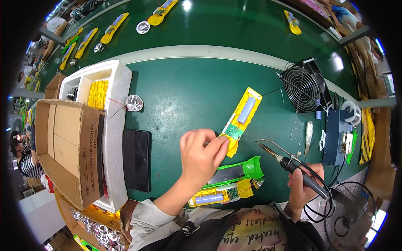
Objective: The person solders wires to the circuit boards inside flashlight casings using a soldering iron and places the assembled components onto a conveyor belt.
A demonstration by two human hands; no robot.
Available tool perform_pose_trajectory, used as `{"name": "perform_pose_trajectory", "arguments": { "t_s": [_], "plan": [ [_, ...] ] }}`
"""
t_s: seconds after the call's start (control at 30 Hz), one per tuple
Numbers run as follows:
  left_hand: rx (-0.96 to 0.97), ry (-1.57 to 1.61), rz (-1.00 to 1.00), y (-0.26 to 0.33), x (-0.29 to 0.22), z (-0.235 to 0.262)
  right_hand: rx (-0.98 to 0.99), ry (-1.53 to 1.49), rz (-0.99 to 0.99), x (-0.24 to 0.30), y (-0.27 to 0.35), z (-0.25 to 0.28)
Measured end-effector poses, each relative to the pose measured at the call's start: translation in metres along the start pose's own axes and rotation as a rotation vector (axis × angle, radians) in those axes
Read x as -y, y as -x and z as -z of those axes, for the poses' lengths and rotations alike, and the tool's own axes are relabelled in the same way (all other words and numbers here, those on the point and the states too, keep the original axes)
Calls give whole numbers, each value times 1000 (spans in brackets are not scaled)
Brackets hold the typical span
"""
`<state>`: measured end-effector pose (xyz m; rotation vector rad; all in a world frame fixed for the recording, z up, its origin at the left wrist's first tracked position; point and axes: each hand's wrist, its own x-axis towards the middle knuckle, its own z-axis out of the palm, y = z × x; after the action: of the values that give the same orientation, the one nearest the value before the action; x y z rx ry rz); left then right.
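Note:
My left hand [202, 151] is closed on the lower end of a yellow flashlight housing half [233, 144], thumb and fingers pinching its edge. Inside the housing sit a blue cylindrical battery [247, 110] and a small green circuit board [233, 131]. A soldering iron [289, 164] with a thin metal feed tube is gripped in my right hand [302, 186]; its tip is right of the housing, apart from it. Below my left hand lie a green flashlight shell [228, 173] and a second yellow housing half [209, 198] with battery and board.
A black fan [304, 85] stands at the back right, beside a blue solder feeder [332, 140] with a wire spool [351, 113]. At left are a foam box [121, 138] holding yellow wires, a cardboard box [67, 146], a reflector [134, 103] and a dark phone [138, 161]. Flashlight halves [114, 28] lie beyond the rail.

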<state>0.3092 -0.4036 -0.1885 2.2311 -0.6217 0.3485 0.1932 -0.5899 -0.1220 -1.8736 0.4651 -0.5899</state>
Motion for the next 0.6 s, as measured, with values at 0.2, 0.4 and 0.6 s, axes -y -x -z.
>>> {"name": "perform_pose_trajectory", "arguments": {
  "t_s": [0.2,0.4,0.6],
  "plan": [
    [34,-61,-45,1,2,1,-104,-7,-11,-6,15,19],
    [17,-96,-116,2,-2,-1,-197,-12,-1,-11,27,36],
    [219,62,108,-14,-12,14,-228,-89,-53,-31,37,60]
  ]
}}
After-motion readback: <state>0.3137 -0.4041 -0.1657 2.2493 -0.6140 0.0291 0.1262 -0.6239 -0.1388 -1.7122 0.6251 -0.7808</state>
